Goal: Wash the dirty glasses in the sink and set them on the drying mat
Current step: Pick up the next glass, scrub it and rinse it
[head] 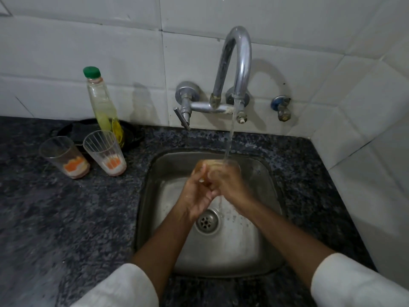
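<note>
- Glass (pixel 215 168) sits at frame centre, over the sink (pixel 261 260), clasped between both hands directly under the water stream (pixel 229 142) from the tap (pixel 240 63).
- Left hand (pixel 195 194): fingers wrapped around the glass's left side, thumb up near the rim. Closed on the glass.
- Right hand (pixel 230 185): fingers curled over the right side and front, also closed on the glass. Motion blur hides the exact finger placement.
- Key relation: the glass lies above and just beyond the fingers in frame, its mouth towards the stream. Long axis appears roughly upright, tipped slightly away from the person; blur prevents a firmer reading.
- Stream lands at the glass's upper right edge, on the right hand's side.
- Both hands equally near; neither is free.
- Two dirty glasses (pixel 64 157) (pixel 105 152) stand upright at frame left on the counter (pixel 66 218), orange-and-white residue at their bases, just in front of a soap bottle (pixel 103 105). Well apart from the hands; the left hand is the nearer.
- Drying mat: not identifiable. A dark shape behind the bottle is unclear.
- Judgement: rinse step in hand, first of three glasses; the task is early.
</note>
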A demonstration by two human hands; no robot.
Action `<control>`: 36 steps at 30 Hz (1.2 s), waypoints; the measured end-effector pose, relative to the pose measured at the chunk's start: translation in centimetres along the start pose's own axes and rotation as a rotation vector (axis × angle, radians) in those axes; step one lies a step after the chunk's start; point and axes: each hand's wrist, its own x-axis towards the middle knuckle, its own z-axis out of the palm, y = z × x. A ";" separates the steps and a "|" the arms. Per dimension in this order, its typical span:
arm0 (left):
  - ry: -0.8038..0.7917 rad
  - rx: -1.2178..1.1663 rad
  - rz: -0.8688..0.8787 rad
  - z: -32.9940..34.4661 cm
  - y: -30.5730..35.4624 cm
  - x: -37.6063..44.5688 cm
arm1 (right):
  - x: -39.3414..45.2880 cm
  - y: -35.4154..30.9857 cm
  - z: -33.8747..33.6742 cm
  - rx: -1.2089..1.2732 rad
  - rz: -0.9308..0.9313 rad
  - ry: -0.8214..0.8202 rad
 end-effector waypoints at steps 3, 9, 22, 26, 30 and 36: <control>-0.024 -0.010 -0.016 -0.2 0.4 0.4 | -0.5 -0.2 -0.1 -0.284 -0.157 -0.157; 0.276 0.187 -0.036 0.7 0.2 0.1 | -1.6 0.6 -0.2 0.199 0.160 -0.073; 0.091 1.094 0.773 1.2 -1.1 -2.9 | -0.3 1.2 3.0 1.378 0.926 0.423; 0.020 0.754 0.549 0.6 0.4 -3.2 | 0.3 1.1 2.2 1.095 0.870 0.479; 0.062 0.238 0.204 -0.2 1.3 -1.6 | -0.9 -1.0 1.2 0.812 0.534 0.355; 0.078 0.122 -0.144 -1.6 -0.1 -0.8 | -1.4 0.7 0.1 -0.453 0.020 -0.160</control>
